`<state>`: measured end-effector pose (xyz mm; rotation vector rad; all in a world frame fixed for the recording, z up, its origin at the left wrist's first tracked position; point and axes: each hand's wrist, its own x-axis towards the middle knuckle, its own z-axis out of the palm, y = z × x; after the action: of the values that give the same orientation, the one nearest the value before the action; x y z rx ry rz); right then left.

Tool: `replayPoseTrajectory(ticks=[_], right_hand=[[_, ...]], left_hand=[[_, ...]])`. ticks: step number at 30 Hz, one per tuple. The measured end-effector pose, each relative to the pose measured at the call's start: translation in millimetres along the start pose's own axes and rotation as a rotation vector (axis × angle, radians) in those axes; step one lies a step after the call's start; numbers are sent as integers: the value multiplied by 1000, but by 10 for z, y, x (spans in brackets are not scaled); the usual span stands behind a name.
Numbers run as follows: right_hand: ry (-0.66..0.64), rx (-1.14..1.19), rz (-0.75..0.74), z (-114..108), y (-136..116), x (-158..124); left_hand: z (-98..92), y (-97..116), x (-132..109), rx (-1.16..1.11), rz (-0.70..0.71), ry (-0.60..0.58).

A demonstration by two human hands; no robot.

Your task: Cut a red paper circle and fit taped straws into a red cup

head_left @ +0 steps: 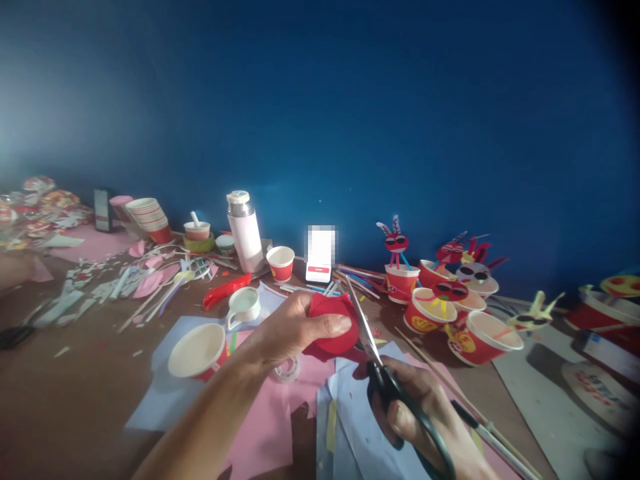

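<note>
My left hand [293, 327] is closed on a piece of red paper [334, 325], thumb on top, holding it above the table. My right hand [415, 407] grips black-handled scissors [373, 353], whose blades point up and away and touch the right edge of the red paper. Beneath both hands lie pink paper [270, 427] and pale blue paper sheets [357, 427]. A roll of clear tape [287, 369] rests just under the left hand.
A red paper cup [197, 351] lies tipped at the left, beside a white mug [243, 308]. Behind stand a pink flask [245, 231], another cup [281, 263] and a red knife [226, 291]. Decorated cup figures [440, 300] crowd the right. Paper scraps and sticks litter the left.
</note>
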<state>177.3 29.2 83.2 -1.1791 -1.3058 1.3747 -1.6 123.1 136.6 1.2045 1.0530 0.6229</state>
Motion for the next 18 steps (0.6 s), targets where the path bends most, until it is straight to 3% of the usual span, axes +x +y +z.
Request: replayPoseTrajectory(ticks=[6,10,18], right_hand=[[-21,-12,-14,-12,-21,15],[-70,-35,-24,-32,-4,20],[-104,-60,-23,-53,67,14]], left_hand=[[54,96,-46,16,91,-13],[42,180,-83,84,42,27],[-54,-18,12,16,70,-15]])
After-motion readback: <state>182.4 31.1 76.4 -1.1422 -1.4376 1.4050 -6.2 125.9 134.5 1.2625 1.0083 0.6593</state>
